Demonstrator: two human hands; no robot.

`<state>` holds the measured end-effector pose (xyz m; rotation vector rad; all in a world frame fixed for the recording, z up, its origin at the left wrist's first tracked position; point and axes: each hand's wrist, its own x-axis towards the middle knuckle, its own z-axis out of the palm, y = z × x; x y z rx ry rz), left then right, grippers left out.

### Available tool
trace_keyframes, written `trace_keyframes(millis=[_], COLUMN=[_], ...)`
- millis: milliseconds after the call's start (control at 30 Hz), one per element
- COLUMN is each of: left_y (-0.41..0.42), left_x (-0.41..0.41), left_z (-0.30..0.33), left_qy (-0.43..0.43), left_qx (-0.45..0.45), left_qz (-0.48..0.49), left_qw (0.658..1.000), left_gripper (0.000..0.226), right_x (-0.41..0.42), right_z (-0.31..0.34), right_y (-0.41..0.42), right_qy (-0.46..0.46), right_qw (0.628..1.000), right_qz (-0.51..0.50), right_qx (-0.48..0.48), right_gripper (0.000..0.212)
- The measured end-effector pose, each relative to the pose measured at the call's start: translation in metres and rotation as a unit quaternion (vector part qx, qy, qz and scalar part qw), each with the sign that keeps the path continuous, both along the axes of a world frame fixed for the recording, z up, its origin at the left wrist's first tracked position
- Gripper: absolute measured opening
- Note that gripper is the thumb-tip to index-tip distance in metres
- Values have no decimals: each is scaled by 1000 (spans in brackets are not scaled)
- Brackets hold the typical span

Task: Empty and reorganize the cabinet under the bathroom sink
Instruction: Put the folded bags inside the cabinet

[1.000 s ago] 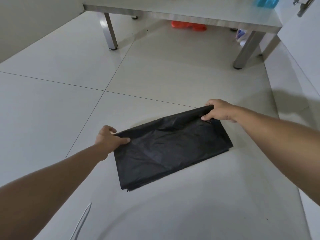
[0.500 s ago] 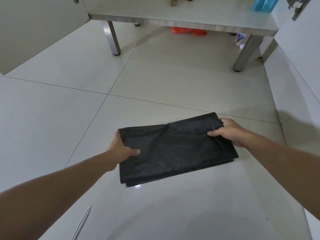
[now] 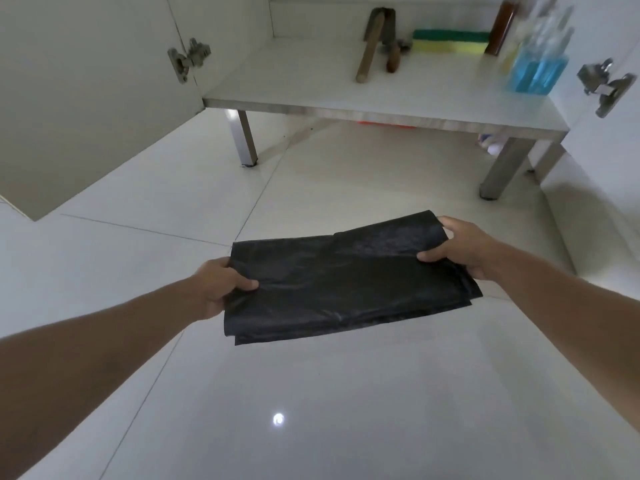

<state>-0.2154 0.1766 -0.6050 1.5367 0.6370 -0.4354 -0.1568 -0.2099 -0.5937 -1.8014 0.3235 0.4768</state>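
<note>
Compared with half a second ago, the folded black plastic bag [image 3: 349,278] is held higher above the glossy white tiled floor [image 3: 311,393] and nearer the cabinet, and more of the cabinet interior is now seen. The bag's left edge is pinched by the left hand [image 3: 221,285], thumb on top, and its far right corner is gripped by the right hand [image 3: 460,247], fingers curled round the edge. Ahead, the white cabinet shelf [image 3: 381,105] is carried on metal legs, with both doors swung open. On the shelf are seen a wooden-handled brush [image 3: 372,46], a green-and-yellow sponge [image 3: 450,41], a brown bottle [image 3: 502,26] and a clear bottle of blue liquid [image 3: 538,69], blurred. An orange object [image 3: 384,124] is partly hidden beneath the shelf.
</note>
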Motion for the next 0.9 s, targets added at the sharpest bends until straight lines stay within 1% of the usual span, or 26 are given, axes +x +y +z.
trace_keyframes(millis=[67,167,267,367,467,567,633,700,733,800,900], left_y=[20,50,76,99,106,107,102,94,89,79,67], left_x=[32,68,98,124,139,153,165,178,187,211,255], left_z=[23,58,89,123,155,174,182,189,191,192,187], left_qy=[-29,-58,-86,-126,-165,-200,-217,-228,-234,-244,-244], left_qx=[9,16,30,31,53,73,77,85,92,115,127], left_qz=[1,34,63,101,132,131,123,114,116,126,138], left_qw=[1000,998,994,986,976,968,965,963,961,955,951], left_gripper=[48,49,57,62,69,76,85,89,88,81,63], right_x=[32,77,109,139,162,185,204,230,245,280,339], right_z=[28,73,120,168,202,224,234,240,242,243,242], right_y=[21,59,96,133,160,171,171,169,169,168,166], right_qy=[-25,-68,-99,-149,-182,-210,-231,-249,-254,-262,-270], right_qw=[999,995,984,961,942,921,904,892,888,878,870], right_qz=[-26,-10,-2,-9,-12,-16,-25,-33,-36,-42,-30], right_qx=[-22,-68,-146,-232,-281,-328,-358,-376,-382,-398,-411], right_gripper=[62,62,63,61,53,39,34,38,45,60,65])
